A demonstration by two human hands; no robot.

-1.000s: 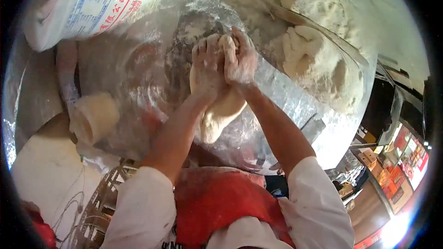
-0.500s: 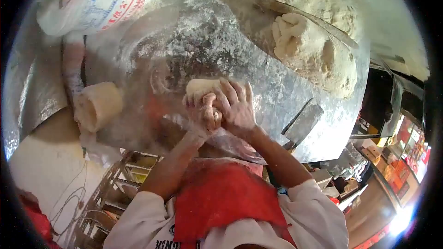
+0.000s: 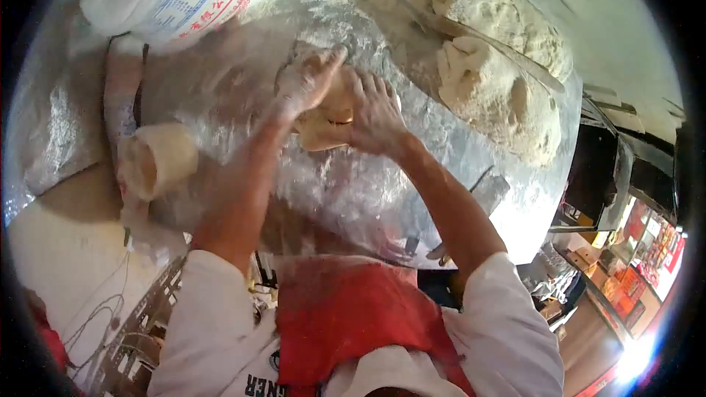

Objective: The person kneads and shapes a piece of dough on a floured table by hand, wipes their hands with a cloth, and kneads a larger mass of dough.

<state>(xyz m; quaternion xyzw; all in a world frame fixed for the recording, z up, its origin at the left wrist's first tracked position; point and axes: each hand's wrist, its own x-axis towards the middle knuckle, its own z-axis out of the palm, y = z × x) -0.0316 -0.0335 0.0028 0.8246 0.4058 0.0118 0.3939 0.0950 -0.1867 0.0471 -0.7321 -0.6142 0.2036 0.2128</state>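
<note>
A: Where is the dough piece (image 3: 318, 134)?

B: It lies on the floury desk (image 3: 368, 202), in the middle of the scene, between the left hand (image 3: 309, 84) and the right hand (image 3: 375, 116), partly covered by both.

A: And how are these hands?

B: The right one is open, fingers nearly straight, resting on the right side of the dough. The left one, a little farther, is blurred; one cannot tell how much its fingers bend, or whether it grips.

A: Which step is it?

B: Kneading, it seems; a crease shows in the dough. Another press would probably call for both palms squarely upon it. The big dough mass (image 3: 507, 103) rests apart, far right.
</note>
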